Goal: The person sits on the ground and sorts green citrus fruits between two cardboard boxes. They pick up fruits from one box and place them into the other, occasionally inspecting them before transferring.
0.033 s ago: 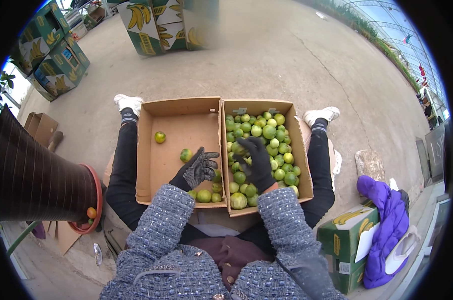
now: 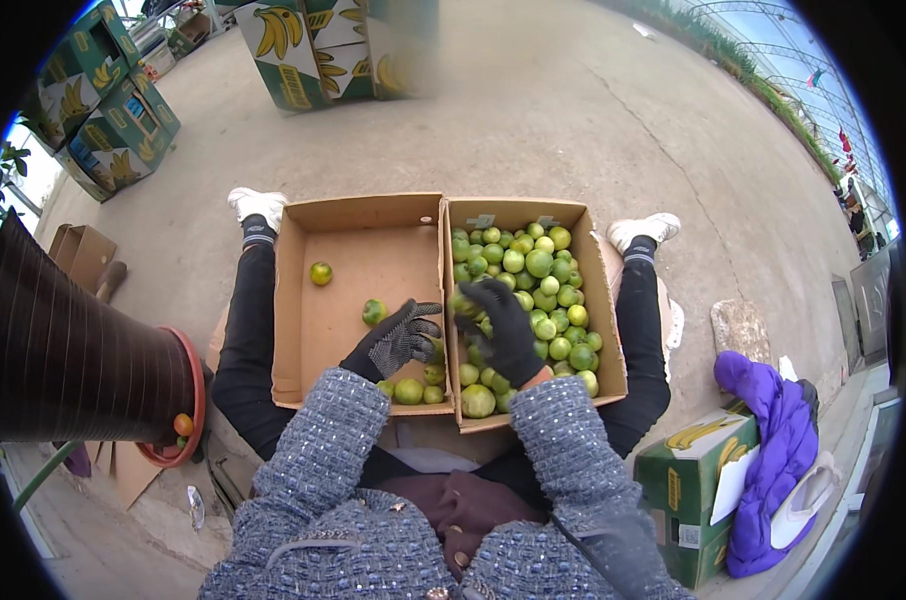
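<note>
Two open cardboard boxes lie side by side between my legs. The right box (image 2: 616, 340) is filled with green tomatoes (image 2: 539, 263) of mixed sizes. My right hand (image 2: 503, 335), in a dark glove, is closed on a green tomato (image 2: 463, 304) at its fingertips, near the wall shared by the boxes. Over the left box (image 2: 358, 203), my left hand (image 2: 401, 338) has its gloved fingers outstretched and apart, with nothing seen in them. A green tomato (image 2: 374, 312) lies just beside it, and a partly orange tomato (image 2: 320, 273) sits farther left. Several tomatoes (image 2: 408, 391) rest along the near edge, some partly hidden by my left hand.
A large dark ribbed pot (image 2: 83, 330) on a reddish saucer (image 2: 195, 400) stands at left. Green banana boxes (image 2: 123, 140) are stacked beyond. At right are another banana box (image 2: 688, 470), a purple jacket (image 2: 768, 460) and a flat stone (image 2: 741, 330).
My right hand has shifted left toward the dividing wall, bringing a green tomato with it. My left hand has barely moved.
</note>
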Demonstrator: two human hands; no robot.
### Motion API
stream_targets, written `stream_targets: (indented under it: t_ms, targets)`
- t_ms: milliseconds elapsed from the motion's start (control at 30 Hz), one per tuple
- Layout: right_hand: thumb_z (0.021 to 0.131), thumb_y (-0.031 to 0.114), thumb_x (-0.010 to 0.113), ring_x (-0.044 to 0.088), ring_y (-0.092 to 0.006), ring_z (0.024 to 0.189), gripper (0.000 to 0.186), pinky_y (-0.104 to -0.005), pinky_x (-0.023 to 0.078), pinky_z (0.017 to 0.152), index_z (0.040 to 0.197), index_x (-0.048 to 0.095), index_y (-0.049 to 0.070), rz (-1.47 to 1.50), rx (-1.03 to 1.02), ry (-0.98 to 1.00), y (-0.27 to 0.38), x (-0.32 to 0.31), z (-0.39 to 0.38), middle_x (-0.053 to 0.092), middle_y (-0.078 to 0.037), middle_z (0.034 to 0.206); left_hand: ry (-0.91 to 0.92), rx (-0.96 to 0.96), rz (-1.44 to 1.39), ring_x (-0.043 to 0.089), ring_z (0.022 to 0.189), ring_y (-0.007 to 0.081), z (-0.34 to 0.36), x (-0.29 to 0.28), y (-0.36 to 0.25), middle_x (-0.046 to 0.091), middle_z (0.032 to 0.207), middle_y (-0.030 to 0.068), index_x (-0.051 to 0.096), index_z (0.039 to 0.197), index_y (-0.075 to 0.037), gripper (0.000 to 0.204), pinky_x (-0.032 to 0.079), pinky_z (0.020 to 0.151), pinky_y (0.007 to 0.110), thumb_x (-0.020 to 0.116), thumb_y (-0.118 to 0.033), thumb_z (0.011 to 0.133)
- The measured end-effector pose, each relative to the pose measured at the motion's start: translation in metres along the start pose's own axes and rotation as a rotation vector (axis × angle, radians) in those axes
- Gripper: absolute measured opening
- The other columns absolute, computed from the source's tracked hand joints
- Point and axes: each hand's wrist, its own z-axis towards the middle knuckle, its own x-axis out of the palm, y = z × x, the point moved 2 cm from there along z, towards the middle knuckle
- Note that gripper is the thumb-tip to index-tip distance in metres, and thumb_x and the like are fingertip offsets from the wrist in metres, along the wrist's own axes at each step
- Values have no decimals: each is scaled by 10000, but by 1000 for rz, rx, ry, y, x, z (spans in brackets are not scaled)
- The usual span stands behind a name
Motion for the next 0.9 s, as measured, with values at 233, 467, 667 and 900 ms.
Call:
stream_targets:
  t_ms: [233,467,667,900]
  targets:
    - [808,154,735,588,-340,1081,469,-415,494,935,1255,596,124,-70,-140,40,22,14,12,602,-118,1180,-46,76,35,608,744,140,-3,-14,1,643,932,53,556,1296,-66,520,470,604,242,495,-484,993]
    - [861,336,681,403,-343,1307,661,-517,256,1135,1438,426,142,-689,279,-166,-89,-20,17,468,-128,1391,-474,207,-403,559,639,195,11,-58,10,580,753,74,591,982,-54,530,490,547,293,543,-580,933]
    - [765,233,717,479,-294,1203,696,-496,256,1139,1403,458,135,-772,300,9,-135,-29,-4,549,-90,1241,-405,137,-437,578,722,253,13,-54,13,614,858,126,589,1124,-6,564,520,675,358,567,-536,932]
    - [758,235,732,523,-289,1125,639,-525,240,1153,1341,501,112,-792,242,-47,-117,-29,0,576,-104,1132,-319,102,-354,594,743,250,11,-54,13,627,856,132,595,1114,-19,506,516,677,354,550,-498,958]
